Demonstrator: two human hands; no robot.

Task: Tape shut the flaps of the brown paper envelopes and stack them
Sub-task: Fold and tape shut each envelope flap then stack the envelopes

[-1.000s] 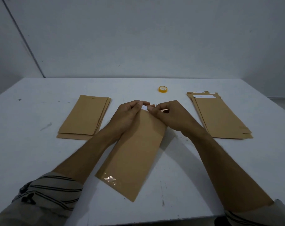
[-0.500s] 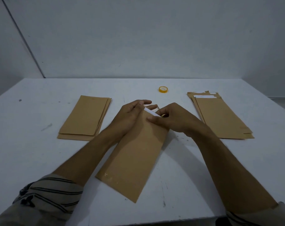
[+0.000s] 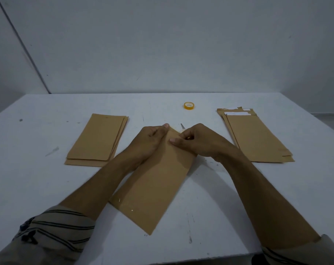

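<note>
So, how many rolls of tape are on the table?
1: the yellow tape roll lies near the far edge of the table, beyond both hands, between the two envelope piles. None seems hidden.

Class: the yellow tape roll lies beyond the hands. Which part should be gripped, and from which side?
Grip the tape roll across its outer rim, thumb and finger on opposite sides, coming down from above. It appears to lie flat on the table with its hole up and bare space all round, so either hand probably reaches it unobstructed.
</note>
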